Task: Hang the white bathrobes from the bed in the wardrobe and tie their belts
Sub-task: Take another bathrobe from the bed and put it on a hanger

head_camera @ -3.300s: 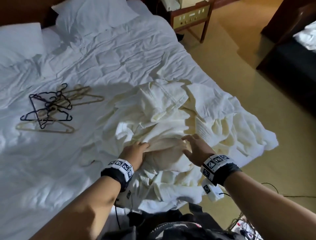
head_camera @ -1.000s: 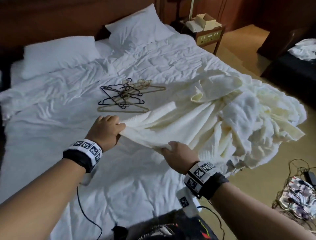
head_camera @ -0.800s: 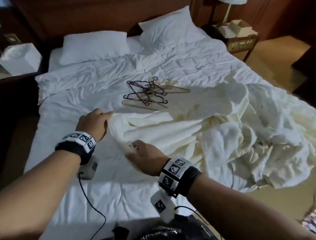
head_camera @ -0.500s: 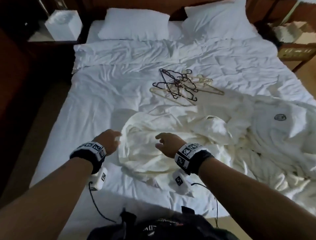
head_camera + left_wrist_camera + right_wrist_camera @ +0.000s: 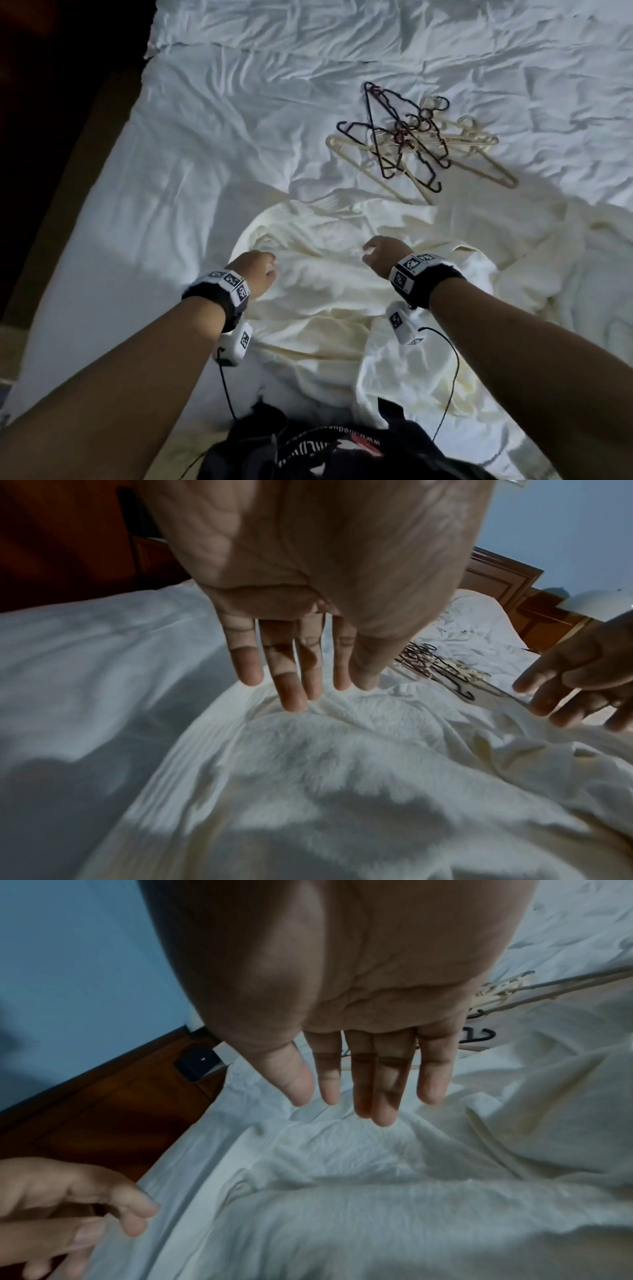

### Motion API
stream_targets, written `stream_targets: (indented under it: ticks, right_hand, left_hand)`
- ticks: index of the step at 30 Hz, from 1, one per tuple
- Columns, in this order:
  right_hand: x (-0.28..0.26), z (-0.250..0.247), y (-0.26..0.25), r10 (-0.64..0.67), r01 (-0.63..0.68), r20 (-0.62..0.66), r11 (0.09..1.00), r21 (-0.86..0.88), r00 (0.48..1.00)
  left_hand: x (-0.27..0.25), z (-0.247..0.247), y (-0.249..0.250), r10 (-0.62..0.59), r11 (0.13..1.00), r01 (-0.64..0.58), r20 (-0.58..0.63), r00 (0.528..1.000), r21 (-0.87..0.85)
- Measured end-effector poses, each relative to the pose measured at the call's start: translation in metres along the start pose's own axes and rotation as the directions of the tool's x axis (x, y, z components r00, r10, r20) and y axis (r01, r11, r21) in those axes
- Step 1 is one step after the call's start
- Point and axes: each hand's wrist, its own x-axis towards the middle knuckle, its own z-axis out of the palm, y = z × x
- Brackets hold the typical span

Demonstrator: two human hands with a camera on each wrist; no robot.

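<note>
A cream-white bathrobe (image 5: 318, 294) lies crumpled and spread on the bed (image 5: 164, 178), its fleecy cloth in loose folds near the bed's foot. More robe cloth (image 5: 561, 274) is heaped to its right. Tangled hangers (image 5: 411, 144), dark and beige, lie just beyond the robe.

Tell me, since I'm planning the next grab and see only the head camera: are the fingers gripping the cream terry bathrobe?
Observer: No. The left wrist view shows the left hand with straight fingers over the cream terry bathrobe, holding nothing.
Operator: And the right?
Observer: The right hand is likewise flat and empty above the fabric.
Operator: Anything beyond the tangled dark and beige hangers?
Observer: A white lamp shade beside the wooden headboard.
</note>
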Motion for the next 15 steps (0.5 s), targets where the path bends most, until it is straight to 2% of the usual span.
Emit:
stream_targets:
  ticks: [3,6,8,10,12,14,15]
  right_hand:
    - [0.053,-0.024,0.012,0.010,-0.010,0.001,1.000,-0.020,1.000]
    - [0.110,-0.054,0.023,0.031,-0.032,-0.030,0.999,-0.038,0.999]
    - [0.147,-0.069,0.028,0.072,-0.071,-0.054,0.997,0.012,0.996]
    - [0.176,-0.080,0.031,0.141,-0.134,-0.056,0.984,0.116,0.988]
    - [0.204,-0.083,0.041,0.228,-0.205,-0.046,0.934,0.292,0.972]
    - [0.224,-0.082,0.052,0.261,-0.237,0.017,0.847,0.476,0.965]
    - [0.232,-0.080,0.055,0.268,-0.265,0.083,0.773,0.576,0.960]
  left_hand:
    - [0.035,-0.013,0.013,0.032,0.999,-0.032,-0.013,0.999,-0.026]
    - [0.067,-0.024,0.019,-0.002,0.999,0.000,-0.040,0.999,-0.046]
    - [0.084,-0.027,0.021,-0.041,0.998,0.040,-0.029,0.999,-0.045]
    - [0.096,-0.022,0.017,-0.072,0.996,0.072,0.002,0.997,-0.053]
    - [0.106,-0.012,0.007,-0.100,0.995,0.101,0.054,0.994,-0.018]
    - [0.109,0.002,-0.006,-0.161,0.987,0.157,0.103,0.982,0.040]
    - [0.108,0.009,-0.013,-0.200,0.978,0.192,0.119,0.972,0.080]
